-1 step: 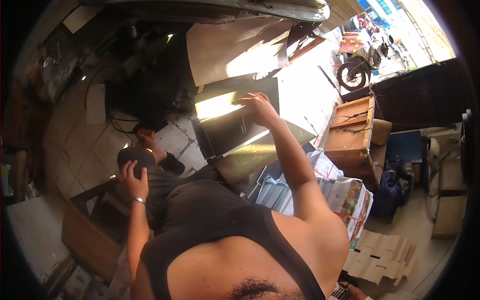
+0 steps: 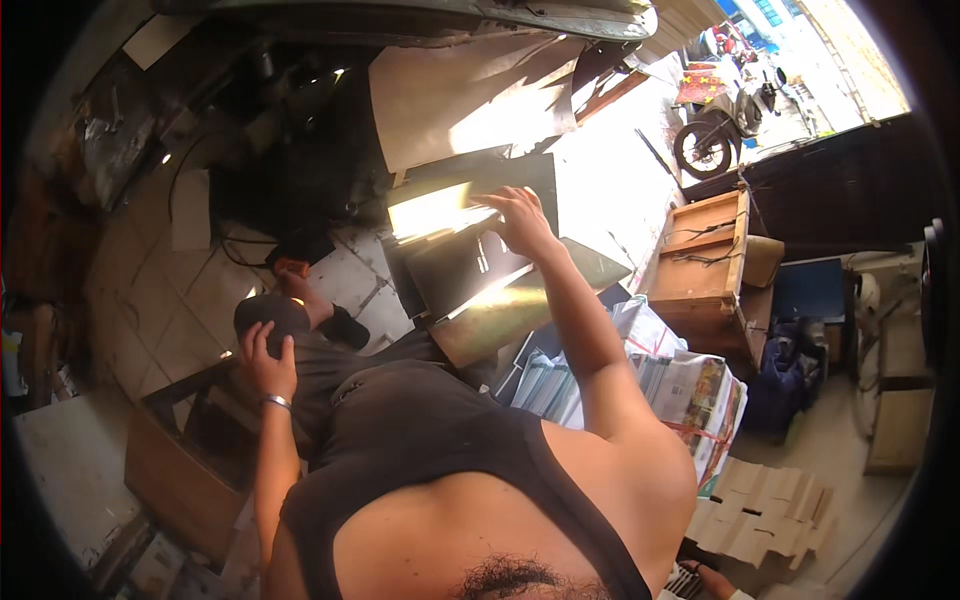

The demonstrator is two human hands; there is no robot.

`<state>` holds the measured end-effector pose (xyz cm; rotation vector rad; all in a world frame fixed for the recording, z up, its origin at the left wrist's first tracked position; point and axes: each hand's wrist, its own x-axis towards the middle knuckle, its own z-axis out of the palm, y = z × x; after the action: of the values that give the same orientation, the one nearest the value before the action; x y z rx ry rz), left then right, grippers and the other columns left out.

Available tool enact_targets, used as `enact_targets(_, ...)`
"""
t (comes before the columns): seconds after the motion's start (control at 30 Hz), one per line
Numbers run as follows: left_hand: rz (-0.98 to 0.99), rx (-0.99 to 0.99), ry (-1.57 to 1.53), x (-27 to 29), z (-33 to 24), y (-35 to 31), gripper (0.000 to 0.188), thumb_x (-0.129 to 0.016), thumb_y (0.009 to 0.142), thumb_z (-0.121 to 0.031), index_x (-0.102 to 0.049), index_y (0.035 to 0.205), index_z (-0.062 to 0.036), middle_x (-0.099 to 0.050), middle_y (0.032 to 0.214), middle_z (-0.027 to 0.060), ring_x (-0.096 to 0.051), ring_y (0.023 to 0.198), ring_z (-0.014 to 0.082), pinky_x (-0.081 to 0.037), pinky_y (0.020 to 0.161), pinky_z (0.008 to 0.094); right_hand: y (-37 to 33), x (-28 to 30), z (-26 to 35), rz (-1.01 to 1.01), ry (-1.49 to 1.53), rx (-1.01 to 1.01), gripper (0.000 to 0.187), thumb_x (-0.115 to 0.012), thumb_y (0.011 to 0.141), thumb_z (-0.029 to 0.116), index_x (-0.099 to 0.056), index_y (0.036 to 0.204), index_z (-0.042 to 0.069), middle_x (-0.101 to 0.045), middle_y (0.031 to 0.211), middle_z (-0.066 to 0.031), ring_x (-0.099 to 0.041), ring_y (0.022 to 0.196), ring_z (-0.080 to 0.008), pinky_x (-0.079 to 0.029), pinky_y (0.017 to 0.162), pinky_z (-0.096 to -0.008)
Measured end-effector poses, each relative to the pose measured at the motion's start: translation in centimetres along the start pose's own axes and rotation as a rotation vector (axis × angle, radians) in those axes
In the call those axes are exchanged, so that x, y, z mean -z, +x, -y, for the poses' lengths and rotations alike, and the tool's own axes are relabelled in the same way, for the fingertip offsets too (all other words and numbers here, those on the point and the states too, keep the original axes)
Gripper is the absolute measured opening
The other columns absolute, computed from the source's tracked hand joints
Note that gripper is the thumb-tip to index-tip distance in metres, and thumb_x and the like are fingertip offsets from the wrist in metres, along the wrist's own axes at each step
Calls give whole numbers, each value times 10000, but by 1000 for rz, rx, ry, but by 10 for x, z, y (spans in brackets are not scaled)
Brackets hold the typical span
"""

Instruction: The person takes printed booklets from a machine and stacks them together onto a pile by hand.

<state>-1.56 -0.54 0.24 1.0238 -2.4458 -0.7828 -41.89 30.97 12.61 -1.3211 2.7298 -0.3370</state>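
Note:
My left hand (image 2: 268,362) rests on my dark-trousered left knee, fingers spread, holding nothing. A silver band (image 2: 276,401) circles that wrist. My right arm reaches forward, and my right hand (image 2: 525,228) is over a dark flat sheet or cover (image 2: 450,272) with small pale marks. Its fingers are bent together at the edge of a sunlit patch (image 2: 428,212); what they pinch, if anything, is lost in the glare. Below the dark sheet, a greenish-brown panel (image 2: 480,335) slopes toward my lap.
Bundled printed stacks (image 2: 670,385) tied with pink string sit at my right, beside a wooden crate (image 2: 705,250). Folded tan cardboard (image 2: 760,510) lies lower right, near another person's hand (image 2: 712,582). A motorbike (image 2: 715,140) stands outside. A large pale sheet (image 2: 470,100) lies ahead.
The dark sheet under my right hand has shifted slightly, its pale marks moving up and a bright streak along its lower edge changing. My left hand has stayed on the knee.

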Motion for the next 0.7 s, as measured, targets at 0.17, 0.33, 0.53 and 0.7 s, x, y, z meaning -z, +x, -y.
enact_targets(0.17, 9, 3, 62, -1, -3, 3, 383, -781, 847, -228, -705, 1197, -93, -609, 1346, 105, -552, 1286, 340, -442, 1085, 481, -59, -69, -74, -290, 303, -586, 958, -882, 753, 212, -376, 1565, 167, -438, 1545, -166, -541, 1323, -321, -440, 1102, -418)
enact_targets(0.33, 16, 8, 92, -3, 3, -2, 386, -781, 847, -240, -705, 1202, -108, -607, 1356, 100, -554, 1293, 335, -448, 1084, 475, -82, -92, -76, -269, 429, -713, 740, -896, 737, 250, -547, 1374, 102, -612, 1356, -168, -637, 1179, -296, -507, 1010, -395)
enact_targets(0.53, 13, 9, 110, -1, -2, 1, 382, -766, 878, -283, -711, 1226, -138, -618, 1358, 74, -559, 1291, 323, -444, 1085, 473, -78, -94, -74, -213, 529, -795, 680, -926, 695, 303, -620, 1270, 106, -683, 1243, -170, -671, 1123, -331, -543, 954, -425)
enact_targets(0.7, 55, 76, 118, 7, -14, 0, 382, -760, 888, -303, -709, 1230, -142, -612, 1372, 72, -556, 1300, 317, -447, 1088, 468, -61, -77, -90, -226, 445, -564, 926, -929, 699, 366, -507, 1507, 205, -342, 1603, -224, -436, 1424, -414, -435, 1160, -456)
